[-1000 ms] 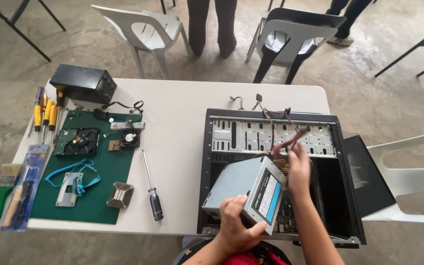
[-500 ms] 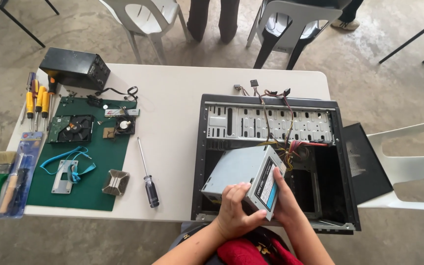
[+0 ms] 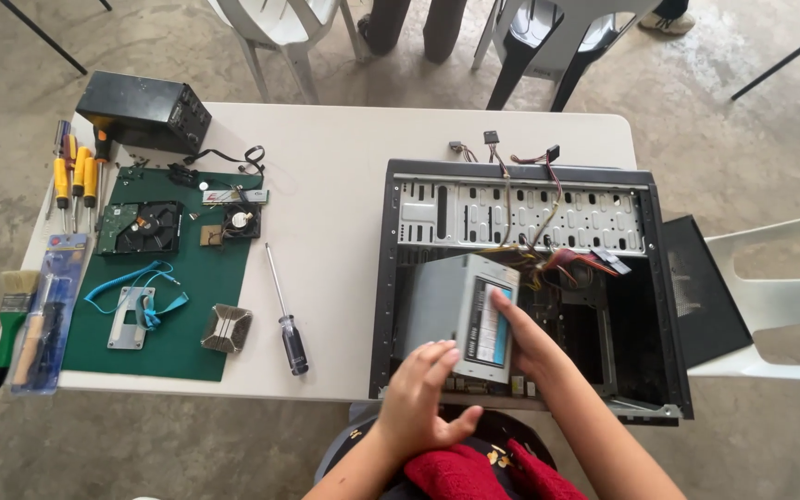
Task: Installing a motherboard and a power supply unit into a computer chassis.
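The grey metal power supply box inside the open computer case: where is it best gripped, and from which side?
Probably by its two opposite flat sides, coming from the near, open edge of the black computer case. The grey metal power supply box sits tilted with its near end raised, and its cable bundle trails off the far end. The left hand and right hand already flank it this way.

A rectangular label [image 3: 488,326], white with a pale blue band and dark print, covers the side face of the grey metal box low in the frame's centre. At the far left edge lies a long clear blister package [image 3: 43,310] with a blue backing card. A narrow white strip label [image 3: 234,196] sits at upper left, on the green mat's top edge.
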